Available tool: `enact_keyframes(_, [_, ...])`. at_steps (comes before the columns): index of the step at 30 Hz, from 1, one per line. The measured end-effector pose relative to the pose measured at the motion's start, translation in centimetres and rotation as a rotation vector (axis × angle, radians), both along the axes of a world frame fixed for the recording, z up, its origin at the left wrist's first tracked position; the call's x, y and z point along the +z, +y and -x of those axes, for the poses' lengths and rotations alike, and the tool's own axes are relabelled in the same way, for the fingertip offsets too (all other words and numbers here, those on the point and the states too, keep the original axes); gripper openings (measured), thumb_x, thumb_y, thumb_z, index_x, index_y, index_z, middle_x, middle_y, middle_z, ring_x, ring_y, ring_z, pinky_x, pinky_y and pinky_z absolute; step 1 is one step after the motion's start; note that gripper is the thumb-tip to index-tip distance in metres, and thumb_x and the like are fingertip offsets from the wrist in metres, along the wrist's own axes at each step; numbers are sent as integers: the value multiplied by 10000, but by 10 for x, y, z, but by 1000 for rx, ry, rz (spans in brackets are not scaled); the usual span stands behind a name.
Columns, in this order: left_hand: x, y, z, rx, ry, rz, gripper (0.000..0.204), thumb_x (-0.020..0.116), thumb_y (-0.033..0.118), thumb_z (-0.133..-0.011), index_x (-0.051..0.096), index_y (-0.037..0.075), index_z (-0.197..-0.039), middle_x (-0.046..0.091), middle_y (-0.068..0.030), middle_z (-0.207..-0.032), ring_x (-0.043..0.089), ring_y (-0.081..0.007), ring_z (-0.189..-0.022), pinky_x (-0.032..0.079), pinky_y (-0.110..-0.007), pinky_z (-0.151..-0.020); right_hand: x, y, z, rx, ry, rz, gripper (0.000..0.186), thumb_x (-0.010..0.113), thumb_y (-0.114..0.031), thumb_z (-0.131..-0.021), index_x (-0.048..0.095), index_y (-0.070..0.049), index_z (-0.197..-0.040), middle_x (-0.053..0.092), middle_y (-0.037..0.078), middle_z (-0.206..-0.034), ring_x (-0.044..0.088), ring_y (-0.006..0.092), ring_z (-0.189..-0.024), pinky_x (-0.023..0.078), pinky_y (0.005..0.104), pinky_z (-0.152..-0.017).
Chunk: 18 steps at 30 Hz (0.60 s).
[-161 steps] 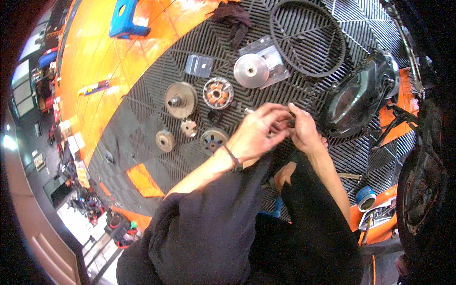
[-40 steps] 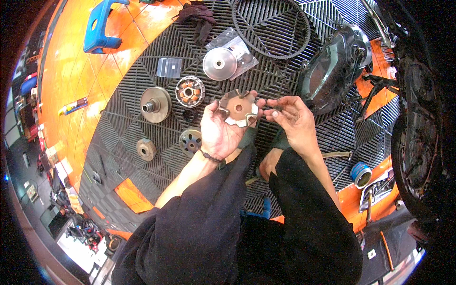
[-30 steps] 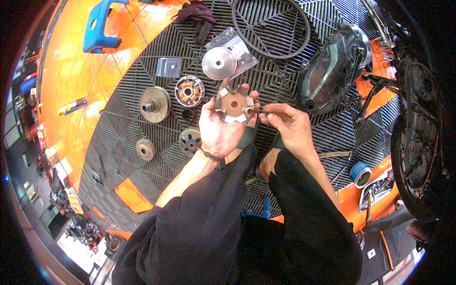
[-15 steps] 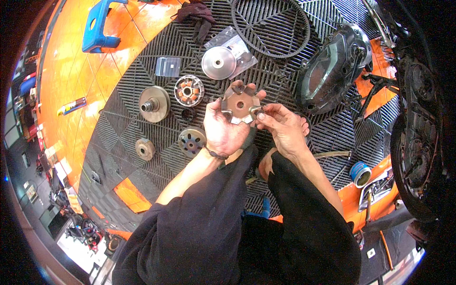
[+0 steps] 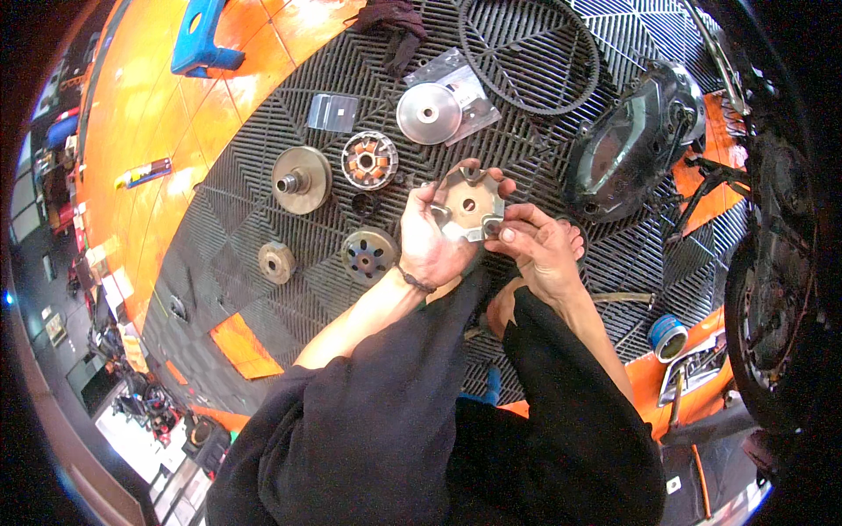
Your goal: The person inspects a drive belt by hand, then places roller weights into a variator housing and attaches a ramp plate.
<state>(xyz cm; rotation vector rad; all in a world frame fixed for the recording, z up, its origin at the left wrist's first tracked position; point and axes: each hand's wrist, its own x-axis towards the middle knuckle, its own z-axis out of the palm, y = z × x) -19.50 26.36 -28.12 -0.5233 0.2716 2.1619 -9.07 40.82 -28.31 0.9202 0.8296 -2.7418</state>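
Observation:
On my left palm rests a round metal variator ramp plate [image 5: 454,198], notched around its rim and with a hole in the middle. The fingers and thumb of my left hand [image 5: 428,244] curl around its edge. My right hand [image 5: 545,256] pinches a small dark piece [image 5: 491,229] at the plate's lower right edge; its exact shape is hard to make out. Left of my hands, a variator housing [image 5: 368,160] with orange rollers lies on the slatted mat. Near it are a pulley half with a shaft [image 5: 307,180] and a dark-holed disc [image 5: 368,257].
Further out on the mat lie a silver pulley disc [image 5: 428,127], a drive belt [image 5: 536,111], a small hub [image 5: 276,263] and a dark cloth [image 5: 390,22]. A black engine cover [image 5: 614,158] and vehicle parts [image 5: 772,298] stand right. A blue stool [image 5: 200,44] is at far left.
The plate has tilted in my left hand and catches the light differently. My right fingers stay at its lower right edge. The whole view has shifted slightly.

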Motion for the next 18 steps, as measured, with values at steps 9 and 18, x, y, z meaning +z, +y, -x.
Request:
enact_keyframes(9, [3,1,-4,-96,289,188,581,327,350,-1010,450,57,-1496,498,-171,-1536,539,-325,-1356,445,-474,-1143,-3,-3,-4,57,104,83,392,553,-250,-1064,527,5,-1361,659,111,-1265,674,227,-1102,594,464,-930])
enact_keyframes(18, [7,-15,-7,-274,356,94,661,539,280,-966,362,52,-1561,463,-152,-1552,471,-294,-1416,342,-452,-1214,-21,7,-31,120,187,278,753,763,-413,-921,442,9,-1456,608,126,-1361,656,273,-1184,613,451,-959])
